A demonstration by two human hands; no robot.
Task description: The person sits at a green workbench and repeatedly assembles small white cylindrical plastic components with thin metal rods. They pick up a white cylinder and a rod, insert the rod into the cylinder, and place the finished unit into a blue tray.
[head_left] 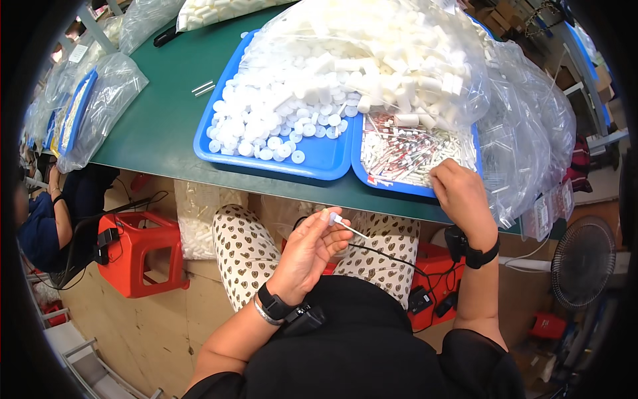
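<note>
My left hand (311, 249) is above my lap, its thumb and index finger pinching a thin white rod with a white round head (337, 219). The rod points away to the right. At the near edge of a blue tray (399, 188), my right hand (462, 196) has its fingertips bent together over a heap of small thin white and red rods (412, 149). Whatever those fingertips hold is too small or hidden to make out. To the left, a second blue tray (319, 166) bears many translucent white discs (266, 126).
A large clear bag of white foam cylinders (399, 46) rests across both trays. Crumpled clear plastic bags (525, 120) hang at the table's right. Two metal rods (203, 88) lie on the green table (159, 126). A red stool (143, 256) and another person's arm (61, 216) are at left, a fan (583, 263) at right.
</note>
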